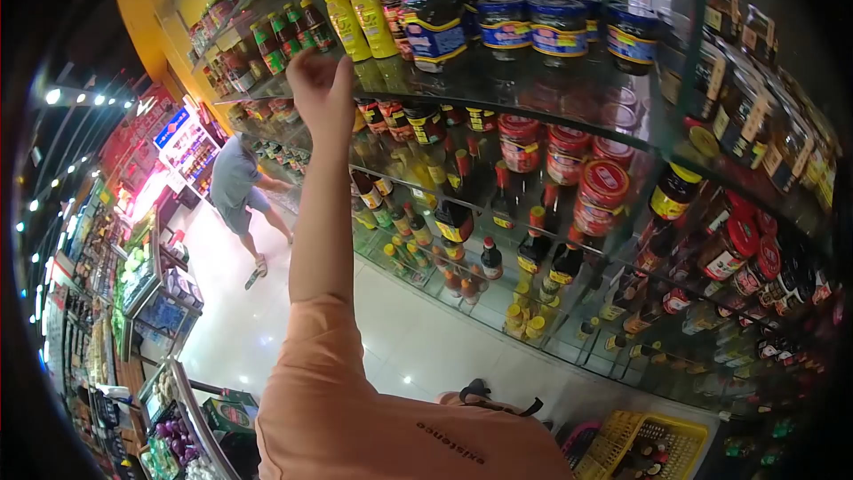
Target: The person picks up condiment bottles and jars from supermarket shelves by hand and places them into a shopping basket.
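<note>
My left hand is raised at the front edge of the upper glass shelf. Its thumb points up, apart from the bent fingers, and nothing shows in the gap between them. The fingertips are partly hidden. Just behind the hand stand small dark bottles with green and red labels. To its right are yellow squeeze bottles and dark jars with blue lids and labels. My right hand is out of view.
Lower shelves carry red-lidded jars and sauce bottles. A yellow basket with items inside sits on the floor at the lower right. Another person stands by the shelves further along the aisle. Produce stands line the left.
</note>
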`<state>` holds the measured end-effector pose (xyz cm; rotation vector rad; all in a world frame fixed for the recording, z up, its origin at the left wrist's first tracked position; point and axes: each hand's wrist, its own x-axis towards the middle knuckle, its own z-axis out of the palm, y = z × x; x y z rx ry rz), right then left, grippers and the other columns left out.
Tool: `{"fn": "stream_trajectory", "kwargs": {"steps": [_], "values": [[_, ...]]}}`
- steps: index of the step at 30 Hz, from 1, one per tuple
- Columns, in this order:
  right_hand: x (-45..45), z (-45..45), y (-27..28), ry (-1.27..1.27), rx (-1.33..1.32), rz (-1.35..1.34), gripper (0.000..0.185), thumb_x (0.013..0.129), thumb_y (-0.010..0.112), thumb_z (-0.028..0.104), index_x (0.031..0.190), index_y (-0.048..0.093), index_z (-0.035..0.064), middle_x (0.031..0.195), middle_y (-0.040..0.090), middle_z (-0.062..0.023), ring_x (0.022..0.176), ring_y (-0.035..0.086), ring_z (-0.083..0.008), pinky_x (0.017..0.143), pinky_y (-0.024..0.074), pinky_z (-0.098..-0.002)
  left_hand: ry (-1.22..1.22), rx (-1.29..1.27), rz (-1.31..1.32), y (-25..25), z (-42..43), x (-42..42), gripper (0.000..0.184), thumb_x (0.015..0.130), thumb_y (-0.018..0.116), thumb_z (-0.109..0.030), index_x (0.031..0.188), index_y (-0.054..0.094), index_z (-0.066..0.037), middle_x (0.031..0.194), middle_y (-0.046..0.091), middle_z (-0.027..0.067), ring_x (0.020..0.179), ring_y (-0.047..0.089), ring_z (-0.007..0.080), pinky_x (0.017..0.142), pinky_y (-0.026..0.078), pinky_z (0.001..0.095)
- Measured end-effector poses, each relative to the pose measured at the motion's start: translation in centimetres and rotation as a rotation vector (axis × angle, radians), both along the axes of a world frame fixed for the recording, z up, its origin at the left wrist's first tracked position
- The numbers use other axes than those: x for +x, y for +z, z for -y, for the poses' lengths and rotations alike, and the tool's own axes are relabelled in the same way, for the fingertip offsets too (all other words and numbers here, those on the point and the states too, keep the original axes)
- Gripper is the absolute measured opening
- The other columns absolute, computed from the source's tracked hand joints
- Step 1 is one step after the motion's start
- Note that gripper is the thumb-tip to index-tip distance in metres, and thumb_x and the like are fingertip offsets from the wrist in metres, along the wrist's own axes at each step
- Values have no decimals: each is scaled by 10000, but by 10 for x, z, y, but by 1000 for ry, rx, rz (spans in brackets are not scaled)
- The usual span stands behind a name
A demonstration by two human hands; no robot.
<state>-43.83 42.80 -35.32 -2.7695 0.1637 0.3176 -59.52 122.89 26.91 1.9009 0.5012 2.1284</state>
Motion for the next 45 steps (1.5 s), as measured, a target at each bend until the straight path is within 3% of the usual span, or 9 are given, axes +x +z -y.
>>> {"fn": "stream_trajectory", "kwargs": {"steps": [6, 14, 20, 25, 28, 29, 30, 35, 45], "values": [[-21, -34, 11, 9, -37, -8, 656, 854, 640, 513, 1392, 574, 144, 1413, 570, -120, 1276, 556, -314, 1031, 435, -481, 340, 47, -459, 34, -103, 2, 917, 793, 812, -356, 1500, 340, -9, 1237, 628, 215, 1056, 660, 352, 943, 518, 434], [-51, -52, -4, 15, -79, -60, 670, 836, 654, 519, 1385, 581, 143, 1400, 580, -126, 1261, 573, -314, 1009, 453, -484, -2, -434, -657, 58, -125, -9, 972, 806, 806, -309, 1533, 239, -2, 1203, 668, 191, 969, 703, 275, 792, 571, 371], [-80, -50, -46, 20, -133, -119, 680, 823, 664, 523, 1381, 587, 142, 1391, 588, -131, 1251, 586, -313, 992, 467, -487, -89, -197, -420, 46, -108, -24, 404, 787, 824, -227, 1055, 643, 14, 927, 715, 106, 795, 695, 219, 722, 546, 363], [-85, -15, -182, 649, -766, -9, 487, 858, 640, 457, 1227, 697, 145, 1254, 673, -116, 1196, 619, -315, 952, 471, -496, -377, -96, 174, -5, -40, -43, 346, 864, 713, -76, 1172, 600, 34, 1130, 689, 176, 976, 687, 250, 790, 602, 339], [-86, -52, -189, 650, -631, 34, 229, 818, 662, 322, 940, 753, 150, 903, 727, -120, 907, 696, -259, 776, 518, -411, -713, -153, 365, -117, -52, -71, 335, 883, 684, -188, 1133, 622, 26, 1145, 649, 147, 1104, 618, 326, 1060, 444, 453], [-87, -64, -185, 105, 31, -61, 226, 815, 652, 290, 918, 732, 106, 858, 717, -148, 866, 694, -307, 747, 530, -440, -804, -107, 304, -127, 0, -57, 294, 886, 686, -221, 1080, 605, -15, 1019, 627, 95, 1031, 616, 304, 978, 471, 408], [-81, -71, -185, 825, -511, 8, 218, 857, 594, 253, 901, 692, 64, 860, 704, -190, 858, 684, -383, 729, 525, -506, -866, -13, 76, -157, 5, -54, 382, 891, 696, -341, 1089, 549, -50, 997, 604, 77, 1002, 612, 280, 899, 486, 407], [-73, -197, 122, 38, 669, -281, 192, 917, 659, 218, 972, 663, 34, 773, 675, -84, 677, 658, -168, 626, 525, -342, -1321, -404, -361, -281, 160, 1, 626, 911, 609, -561, 1228, 484, -36, 1029, 608, 100, 936, 639, 263, 826, 520, 413], [-24, -188, 235, 219, 1250, -23, 324, 986, 627, 218, 1271, 546, 87, 747, 573, -39, 671, 563, -129, 626, 480, -320, -1673, -1685, -909, -428, 376, 73, 716, 1013, 185, -673, 1233, 523, -82, 860, 661, 173, 717, 669, 350, 697, 578, 504]]}}
